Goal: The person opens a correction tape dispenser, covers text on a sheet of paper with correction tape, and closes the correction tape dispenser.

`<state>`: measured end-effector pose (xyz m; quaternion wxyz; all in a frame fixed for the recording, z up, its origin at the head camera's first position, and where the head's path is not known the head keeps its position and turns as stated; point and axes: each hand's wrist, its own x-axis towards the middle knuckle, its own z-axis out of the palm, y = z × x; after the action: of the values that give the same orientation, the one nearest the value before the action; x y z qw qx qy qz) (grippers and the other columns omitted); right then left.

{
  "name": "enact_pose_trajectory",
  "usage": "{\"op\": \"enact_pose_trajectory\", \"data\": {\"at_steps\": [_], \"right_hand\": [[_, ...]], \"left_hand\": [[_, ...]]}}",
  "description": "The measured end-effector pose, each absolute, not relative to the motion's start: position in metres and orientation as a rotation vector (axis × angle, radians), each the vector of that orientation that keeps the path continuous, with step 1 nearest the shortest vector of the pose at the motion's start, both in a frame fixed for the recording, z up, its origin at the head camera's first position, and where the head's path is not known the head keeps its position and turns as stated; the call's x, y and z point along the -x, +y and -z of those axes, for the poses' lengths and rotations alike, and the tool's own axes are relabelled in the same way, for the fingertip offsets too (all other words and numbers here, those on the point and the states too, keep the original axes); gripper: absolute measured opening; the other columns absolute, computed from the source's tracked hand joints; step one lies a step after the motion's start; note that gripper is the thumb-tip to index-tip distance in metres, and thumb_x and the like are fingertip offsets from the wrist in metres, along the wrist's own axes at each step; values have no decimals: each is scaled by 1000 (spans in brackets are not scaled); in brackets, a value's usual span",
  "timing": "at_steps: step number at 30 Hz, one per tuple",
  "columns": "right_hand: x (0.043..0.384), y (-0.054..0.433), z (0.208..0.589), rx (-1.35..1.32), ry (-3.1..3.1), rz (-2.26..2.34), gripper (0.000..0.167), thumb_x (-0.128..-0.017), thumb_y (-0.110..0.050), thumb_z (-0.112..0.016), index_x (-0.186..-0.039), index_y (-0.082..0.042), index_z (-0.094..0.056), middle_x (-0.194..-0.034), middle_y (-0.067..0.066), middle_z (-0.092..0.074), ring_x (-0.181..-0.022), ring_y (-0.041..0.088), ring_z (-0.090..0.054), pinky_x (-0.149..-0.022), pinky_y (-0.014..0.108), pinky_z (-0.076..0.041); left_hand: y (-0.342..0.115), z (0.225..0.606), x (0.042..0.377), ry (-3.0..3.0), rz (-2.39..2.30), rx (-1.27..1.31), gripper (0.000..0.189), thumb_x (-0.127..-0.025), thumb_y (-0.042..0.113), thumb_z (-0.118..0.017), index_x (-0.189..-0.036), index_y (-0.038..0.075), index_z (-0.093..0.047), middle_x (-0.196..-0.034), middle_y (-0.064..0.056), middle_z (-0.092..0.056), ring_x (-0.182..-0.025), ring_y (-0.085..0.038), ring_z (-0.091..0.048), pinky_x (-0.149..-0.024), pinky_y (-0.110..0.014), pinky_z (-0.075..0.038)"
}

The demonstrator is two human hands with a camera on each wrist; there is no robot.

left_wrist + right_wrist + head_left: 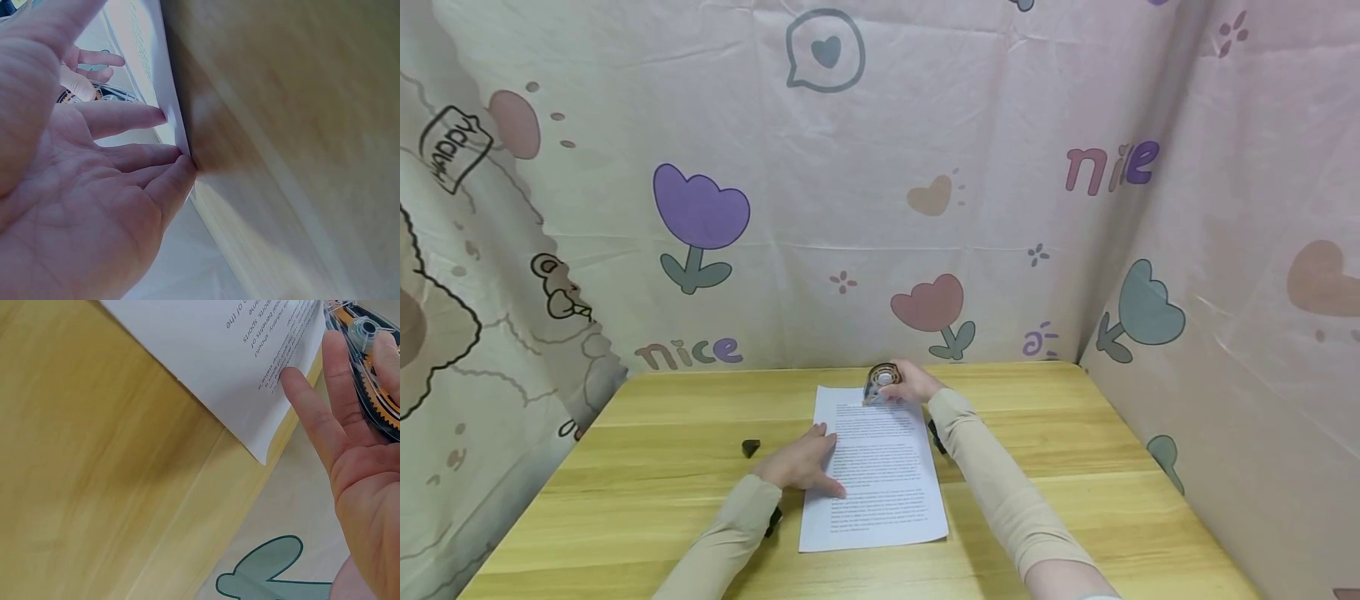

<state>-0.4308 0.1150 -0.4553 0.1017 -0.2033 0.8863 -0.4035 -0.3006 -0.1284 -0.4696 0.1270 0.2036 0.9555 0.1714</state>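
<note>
A sheet of printed paper lies on the wooden table. My right hand pinches a correction tape dispenser with a clear shell, its tip down at the top lines of print. Orange toothed wheels show inside the dispenser in the right wrist view, where a fingertip also meets the sheet. My left hand rests on the left side of the paper, thumb and fingers spread and fairly straight. In the left wrist view, the fingertips of the left hand are at the sheet's edge.
A small dark object lies on the table left of the paper. Behind the table's far edge hangs a patterned cloth, and further cloth borders the right side.
</note>
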Motion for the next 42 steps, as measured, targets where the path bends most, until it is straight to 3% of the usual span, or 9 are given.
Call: {"op": "enact_pose_trajectory", "data": {"at_steps": [10, 27, 37, 42], "right_hand": [[431, 116, 456, 554, 2641, 1171, 35, -91, -12, -70, -121, -3, -55, -95, 10, -69, -79, 24, -68, -68, 33, -58], [430, 120, 453, 521, 2678, 1131, 35, -90, -14, -72, -120, -5, -57, -96, 8, -68, -77, 19, -66, -70, 29, -55], [427, 120, 452, 522, 2700, 1114, 38, -90, -16, -72, -123, -4, -56, -102, 10, -68, -80, 17, -65, -80, 32, -55], [428, 118, 455, 524, 2689, 1121, 38, -90, -15, -72, -122, -2, -56, -100, 10, -67, -77, 16, -66, -73, 29, -56]], "left_hand": [[-128, 470, 301, 2775, -517, -616, 103, -69, 51, -84, -144, -5, -42, -156, -31, -26, -147, -42, -24, -120, -52, -24], [-127, 470, 303, 2776, -503, -609, 103, -69, 51, -84, -145, -5, -42, -156, -30, -26, -147, -42, -24, -120, -52, -25], [-129, 469, 302, 2774, -507, -601, 104, -68, 51, -84, -145, -5, -41, -157, -30, -24, -147, -42, -23, -121, -52, -23], [-131, 471, 301, 2776, -506, -596, 104, -68, 51, -84, -145, -5, -42, -156, -30, -25, -147, -42, -24, -120, -53, -24]]}}
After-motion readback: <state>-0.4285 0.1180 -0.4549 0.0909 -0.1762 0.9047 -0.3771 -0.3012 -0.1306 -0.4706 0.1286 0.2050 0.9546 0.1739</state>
